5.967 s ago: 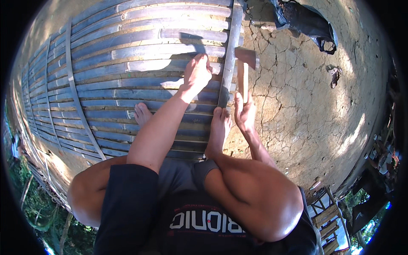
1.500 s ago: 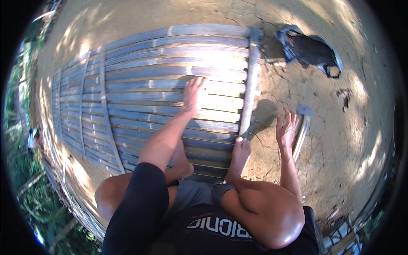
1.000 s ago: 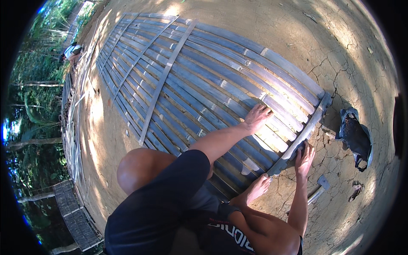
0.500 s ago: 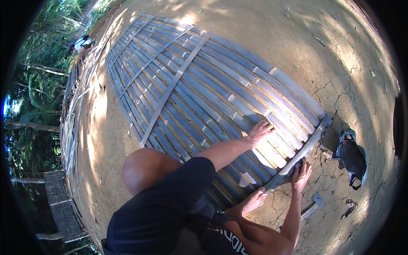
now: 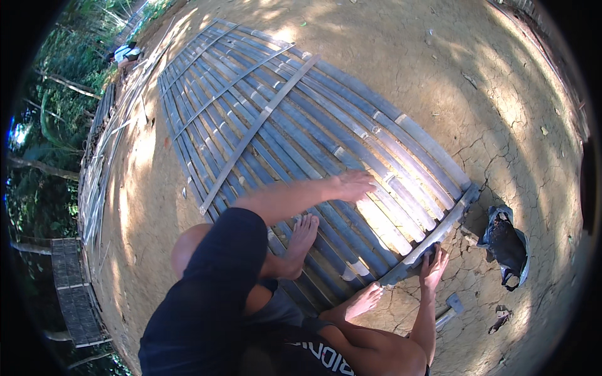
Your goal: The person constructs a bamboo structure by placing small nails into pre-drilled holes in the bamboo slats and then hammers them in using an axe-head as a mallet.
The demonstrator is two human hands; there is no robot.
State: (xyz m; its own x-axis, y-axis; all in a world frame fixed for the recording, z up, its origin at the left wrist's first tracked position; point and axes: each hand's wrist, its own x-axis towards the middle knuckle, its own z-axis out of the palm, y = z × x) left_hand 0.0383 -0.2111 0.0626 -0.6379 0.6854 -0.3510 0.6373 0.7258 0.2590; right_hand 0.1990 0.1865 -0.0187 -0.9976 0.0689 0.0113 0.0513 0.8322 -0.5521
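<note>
Setting: outdoor yard of dry, cracked earth (image 5: pixel 501 125), dappled sun; trees and stacked poles off to the left.
Work piece: large bamboo slat panel (image 5: pixel 282 125) lying flat on the ground, thin battens running across its slats.
End batten: grey cross strip (image 5: pixel 439 235) laid along the near end of the panel, over the slat ends.
Right hand (image 5: pixel 433 266): fingers curled over the batten's near end, gripping it; palm down at the panel's corner.
Left hand (image 5: pixel 351 186): arm stretched out above the slats, fingers together and flat, holding nothing; contact with the slats cannot be told.
Feet: both bare, one on the slats (image 5: pixel 301 241), one at the panel edge (image 5: pixel 364 301).
Tool: hammer (image 5: pixel 448 311) on the ground just beside the right forearm, untouched.
Container: dark bag (image 5: pixel 505 244) on the earth near the batten's far end; contents not visible.
Risk: batten could slide out of line, since only one end is held.
Risk: bare foot near the batten end could be pinched or splintered if the strip shifts.
</note>
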